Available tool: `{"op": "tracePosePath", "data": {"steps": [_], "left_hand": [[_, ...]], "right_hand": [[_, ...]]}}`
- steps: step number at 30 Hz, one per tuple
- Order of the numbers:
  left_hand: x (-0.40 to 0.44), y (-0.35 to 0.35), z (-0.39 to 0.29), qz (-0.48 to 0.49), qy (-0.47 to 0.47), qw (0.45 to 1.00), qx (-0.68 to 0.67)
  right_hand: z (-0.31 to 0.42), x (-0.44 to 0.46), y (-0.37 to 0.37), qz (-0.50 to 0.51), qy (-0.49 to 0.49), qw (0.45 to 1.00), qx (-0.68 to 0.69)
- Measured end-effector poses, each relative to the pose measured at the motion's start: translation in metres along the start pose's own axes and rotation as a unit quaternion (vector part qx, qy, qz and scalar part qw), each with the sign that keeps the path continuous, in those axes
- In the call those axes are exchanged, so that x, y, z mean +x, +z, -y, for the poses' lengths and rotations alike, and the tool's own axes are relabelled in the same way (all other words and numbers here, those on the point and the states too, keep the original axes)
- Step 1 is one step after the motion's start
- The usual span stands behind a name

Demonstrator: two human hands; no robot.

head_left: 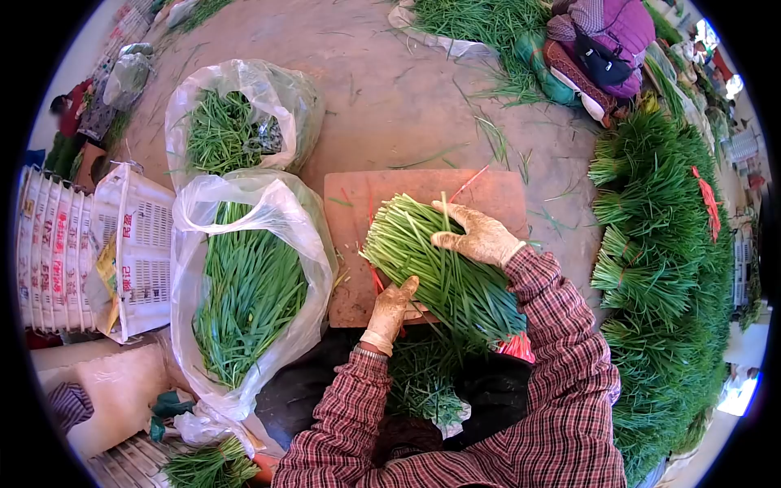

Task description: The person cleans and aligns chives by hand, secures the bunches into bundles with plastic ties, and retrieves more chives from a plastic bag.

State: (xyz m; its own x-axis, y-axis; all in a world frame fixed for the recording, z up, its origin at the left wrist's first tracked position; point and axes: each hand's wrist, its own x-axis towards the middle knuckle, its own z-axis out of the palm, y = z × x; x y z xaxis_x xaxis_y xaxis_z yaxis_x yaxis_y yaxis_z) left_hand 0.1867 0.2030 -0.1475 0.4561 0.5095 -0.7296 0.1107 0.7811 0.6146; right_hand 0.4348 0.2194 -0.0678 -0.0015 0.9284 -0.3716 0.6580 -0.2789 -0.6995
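A thick bundle of garlic chives (pixel 439 260) lies slanted over a reddish-brown board (pixel 390 183), pale stalk ends toward the upper left and green leaves toward my lap. My left hand (pixel 390 313), in a stained pale glove, grips the bundle's lower left side; its thumb shows and the fingers are partly hidden. Across the upper right side, my gloved right hand (pixel 474 233) holds the stalks, thumb and fingers set apart around some of them. Red ties (pixel 377 281) lie on the board by the bundle. Pinkish-red strips (pixel 517 347) are near the leaf ends.
Left of the board stand two clear plastic bags of chives, one nearer (pixel 252 301) and one farther (pixel 220 134). Beyond are stacked white crates (pixel 146 236). A long pile of bundled chives (pixel 659 285) lines the right. Loose chives (pixel 480 24) and a purple bundle (pixel 630 41) lie at the back.
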Motion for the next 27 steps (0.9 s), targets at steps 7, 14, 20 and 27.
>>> {"op": "tracePosePath", "data": {"steps": [7,14,20,27], "left_hand": [[0.003,0.000,0.006,0.003,0.018,1.000,-0.022],[0.004,-0.001,0.011,0.019,0.026,0.999,-0.040],[0.004,0.001,0.010,0.007,0.018,0.999,-0.035],[0.000,0.005,0.010,0.008,0.042,0.998,-0.054]], "right_hand": [[-0.002,-0.002,0.010,-0.133,-0.081,0.986,0.063],[0.050,-0.044,-0.049,-0.109,0.029,0.948,0.296],[0.074,-0.050,-0.051,-0.101,0.053,0.983,0.146],[0.046,-0.015,0.011,-0.172,-0.102,0.950,-0.241]]}}
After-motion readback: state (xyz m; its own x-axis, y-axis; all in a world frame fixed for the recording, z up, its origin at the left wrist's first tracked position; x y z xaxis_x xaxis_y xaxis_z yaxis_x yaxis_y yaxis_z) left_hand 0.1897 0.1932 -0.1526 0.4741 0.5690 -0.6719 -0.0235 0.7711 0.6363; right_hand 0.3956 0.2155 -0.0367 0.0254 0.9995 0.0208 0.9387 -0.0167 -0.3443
